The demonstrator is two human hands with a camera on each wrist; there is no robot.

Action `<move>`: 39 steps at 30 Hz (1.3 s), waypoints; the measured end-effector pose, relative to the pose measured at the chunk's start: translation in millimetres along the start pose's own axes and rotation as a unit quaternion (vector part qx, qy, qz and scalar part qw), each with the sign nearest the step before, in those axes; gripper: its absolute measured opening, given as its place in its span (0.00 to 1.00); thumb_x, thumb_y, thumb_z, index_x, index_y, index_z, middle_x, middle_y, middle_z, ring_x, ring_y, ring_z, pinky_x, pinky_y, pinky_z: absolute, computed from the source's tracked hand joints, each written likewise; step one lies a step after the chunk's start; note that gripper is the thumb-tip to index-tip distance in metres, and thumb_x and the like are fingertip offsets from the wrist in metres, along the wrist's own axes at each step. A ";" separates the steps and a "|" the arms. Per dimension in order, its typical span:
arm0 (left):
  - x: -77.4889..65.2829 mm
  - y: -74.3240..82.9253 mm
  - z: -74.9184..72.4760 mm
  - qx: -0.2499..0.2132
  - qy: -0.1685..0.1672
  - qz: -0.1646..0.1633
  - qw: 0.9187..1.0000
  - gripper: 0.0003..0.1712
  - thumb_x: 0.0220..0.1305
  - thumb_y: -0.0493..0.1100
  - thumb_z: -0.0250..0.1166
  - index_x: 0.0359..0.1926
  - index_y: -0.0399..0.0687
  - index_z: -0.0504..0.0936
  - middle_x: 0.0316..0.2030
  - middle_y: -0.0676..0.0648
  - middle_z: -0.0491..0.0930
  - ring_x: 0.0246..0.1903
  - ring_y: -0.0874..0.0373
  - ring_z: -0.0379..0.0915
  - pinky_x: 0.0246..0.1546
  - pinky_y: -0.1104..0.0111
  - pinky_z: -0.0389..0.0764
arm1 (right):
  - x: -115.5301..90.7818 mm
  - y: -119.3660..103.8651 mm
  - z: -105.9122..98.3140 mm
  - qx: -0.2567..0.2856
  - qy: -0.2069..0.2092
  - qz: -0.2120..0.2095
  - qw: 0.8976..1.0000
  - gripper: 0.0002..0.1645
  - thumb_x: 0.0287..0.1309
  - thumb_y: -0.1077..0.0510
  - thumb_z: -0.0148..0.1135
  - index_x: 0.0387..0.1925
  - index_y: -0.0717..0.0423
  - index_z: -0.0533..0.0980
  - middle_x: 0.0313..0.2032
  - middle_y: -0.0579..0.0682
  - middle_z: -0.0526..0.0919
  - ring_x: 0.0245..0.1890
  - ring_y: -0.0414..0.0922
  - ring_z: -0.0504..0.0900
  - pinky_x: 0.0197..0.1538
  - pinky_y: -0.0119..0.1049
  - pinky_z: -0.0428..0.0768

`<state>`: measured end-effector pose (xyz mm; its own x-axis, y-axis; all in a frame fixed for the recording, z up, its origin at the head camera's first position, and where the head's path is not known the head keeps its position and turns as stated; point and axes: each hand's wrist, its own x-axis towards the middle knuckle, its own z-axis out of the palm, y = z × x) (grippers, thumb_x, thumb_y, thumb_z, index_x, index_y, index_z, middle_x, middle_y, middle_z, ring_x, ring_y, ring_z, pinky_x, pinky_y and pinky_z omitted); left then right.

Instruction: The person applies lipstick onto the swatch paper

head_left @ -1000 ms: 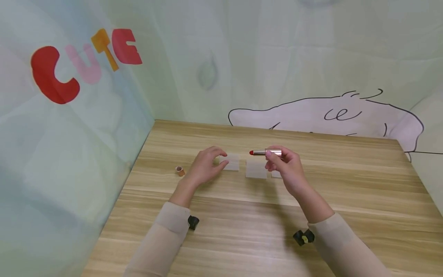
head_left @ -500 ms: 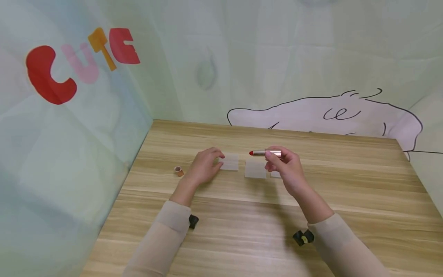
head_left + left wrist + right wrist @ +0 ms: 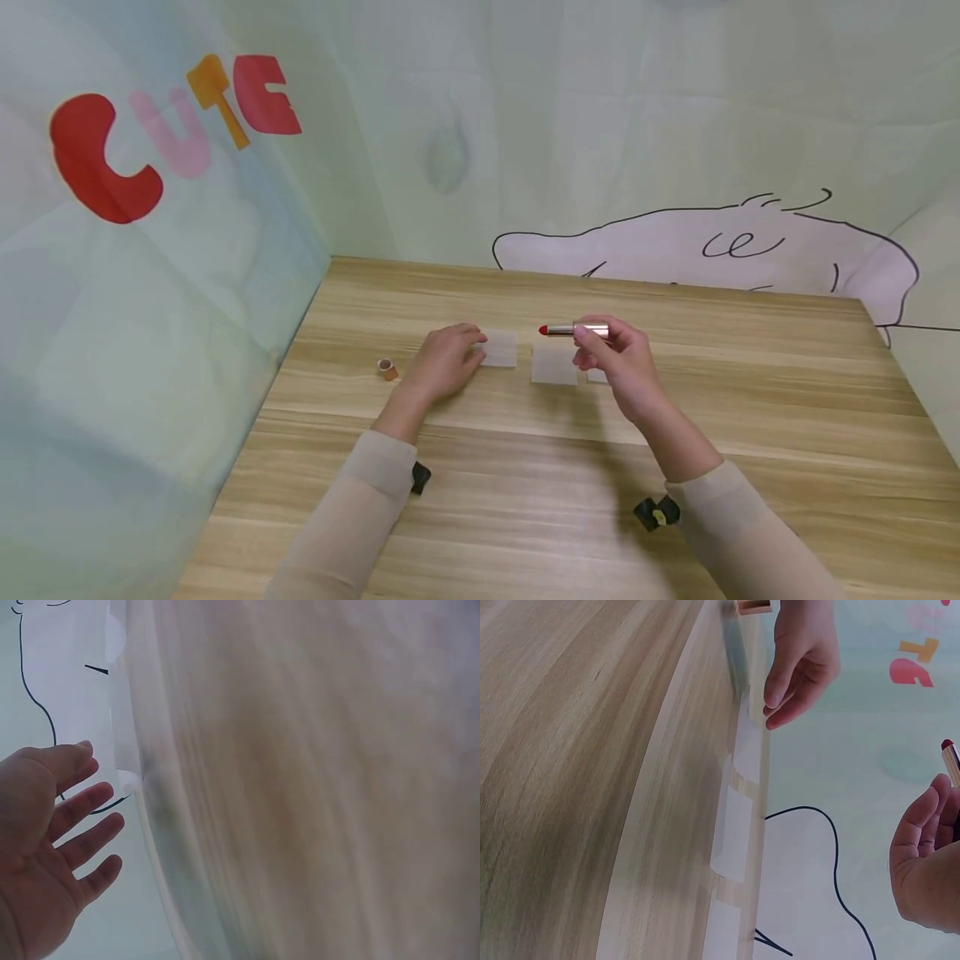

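Observation:
My right hand (image 3: 628, 367) grips a lipstick (image 3: 561, 330) by its shiny base, held above the table. Its red tip points left and is bare. My left hand (image 3: 444, 358) is at the left end of a white paper piece (image 3: 501, 348), thumb and fingers slightly bent with a gap between them. In the left wrist view the left hand's fingers (image 3: 88, 846) are spread loosely and hold nothing. A middle paper piece (image 3: 553, 367) lies below the lipstick. Another paper piece (image 3: 597, 377) is partly hidden behind the right hand.
A short copper-coloured hollow piece (image 3: 387, 369), like a lipstick cap, stands left of the left hand. The wood-grain table (image 3: 517, 517) meets a printed cloth wall (image 3: 420, 108) at the back and left. Black wrist devices (image 3: 657, 513) sit under both sleeves.
My left thumb and fingers have come closer together, and the hand has shifted slightly down at the left paper. The right hand and the lipstick have hardly moved.

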<state>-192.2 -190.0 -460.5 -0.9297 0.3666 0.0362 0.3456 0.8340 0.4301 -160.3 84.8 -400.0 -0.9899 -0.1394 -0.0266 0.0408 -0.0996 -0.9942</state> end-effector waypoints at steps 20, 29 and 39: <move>-5.0 -12.3 13.2 0.084 -0.012 0.005 0.996 0.15 0.72 0.45 0.65 0.55 0.46 0.86 0.62 0.43 0.79 0.63 0.47 0.73 0.67 0.51 0.68 | 4.1 4.2 12.0 -0.006 -0.015 0.007 1.000 0.14 0.70 0.59 0.62 0.49 0.68 0.77 0.28 0.45 0.82 0.26 0.39 0.81 0.35 0.29 0.83; -6.2 -11.4 16.2 0.070 -0.014 0.001 0.997 0.16 0.73 0.45 0.63 0.56 0.45 0.85 0.63 0.42 0.77 0.65 0.47 0.72 0.67 0.53 0.69 | 13.5 11.1 17.6 -0.032 -0.016 0.019 0.999 0.13 0.69 0.58 0.64 0.48 0.64 0.78 0.28 0.45 0.82 0.26 0.39 0.81 0.35 0.30 0.83; -3.3 -9.1 17.5 0.053 -0.029 -0.008 0.998 0.19 0.74 0.46 0.62 0.60 0.45 0.83 0.66 0.43 0.74 0.67 0.48 0.69 0.69 0.57 0.67 | 37.9 40.4 26.8 -0.136 -0.029 0.027 0.990 0.17 0.66 0.52 0.68 0.48 0.62 0.81 0.36 0.55 0.84 0.28 0.43 0.81 0.36 0.35 0.84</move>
<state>-190.1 -191.6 -480.3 -0.9270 0.3743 -0.0229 0.3462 0.8775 0.3318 -192.5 49.1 -438.4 -0.9774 -0.1948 -0.0816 0.0469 0.1763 -0.9832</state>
